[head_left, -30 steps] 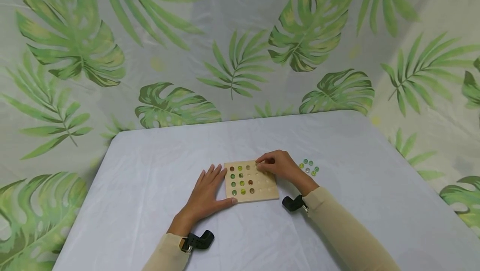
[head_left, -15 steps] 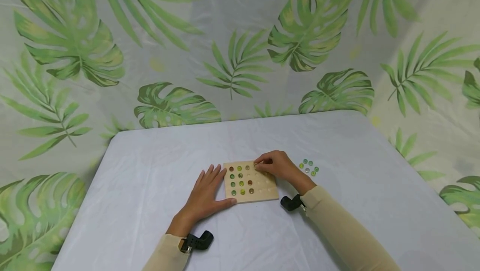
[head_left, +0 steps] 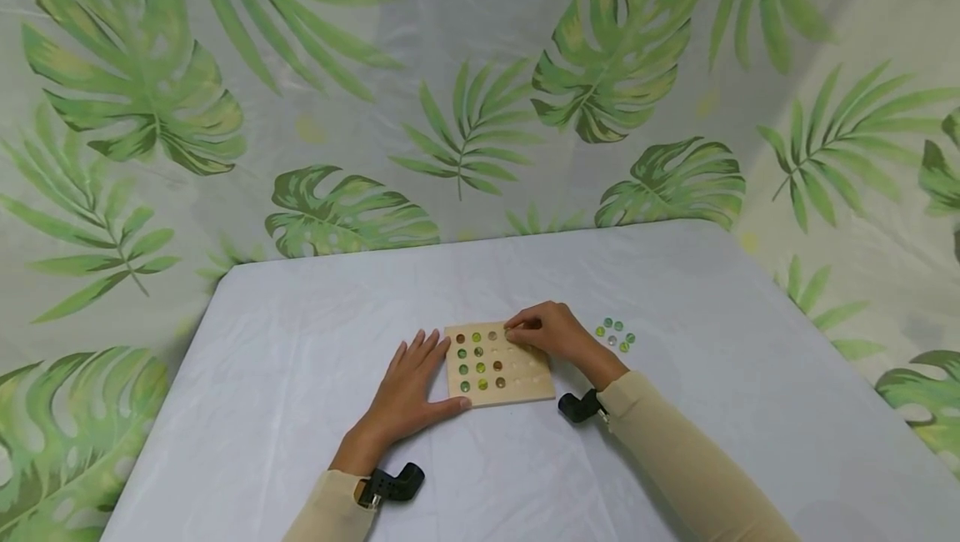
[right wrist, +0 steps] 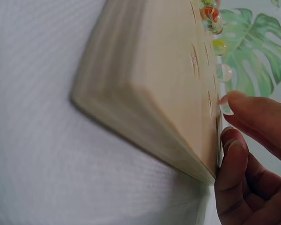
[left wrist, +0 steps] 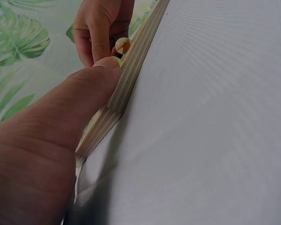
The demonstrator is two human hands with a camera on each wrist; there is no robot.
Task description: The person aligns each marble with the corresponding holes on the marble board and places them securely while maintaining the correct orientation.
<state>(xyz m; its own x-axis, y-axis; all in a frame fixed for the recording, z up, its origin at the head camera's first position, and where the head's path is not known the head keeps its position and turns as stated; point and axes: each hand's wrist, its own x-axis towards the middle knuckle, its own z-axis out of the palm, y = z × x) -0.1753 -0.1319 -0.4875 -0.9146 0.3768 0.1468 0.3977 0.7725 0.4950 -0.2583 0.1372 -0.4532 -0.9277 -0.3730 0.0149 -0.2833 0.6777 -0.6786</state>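
Note:
A wooden board [head_left: 525, 392] with rows of round hollows lies on the table, and glass marbles sit in its left and middle columns. My left hand [head_left: 408, 396] rests along the board's left side, fingers spread straight and thumb on the near left corner. At the far row my right hand [head_left: 558, 333] pinches a clear, green-tinted marble [right wrist: 226, 108] between thumb and index finger, low over the board. In the left wrist view, an orange-streaked marble [left wrist: 123, 45] shows just past the left thumb. The hollows beneath my right fingers are partly hidden.
Several loose green, yellow and clear marbles [head_left: 612, 341] lie on the white tablecloth [head_left: 337, 300] right of the board. A leaf-patterned curtain [head_left: 472, 133] hangs behind the table. Each wrist carries a small black camera.
My right hand stays pinched at the far row, with barely any movement. The left hand keeps its place on the board. The whole head view has shifted slightly left.

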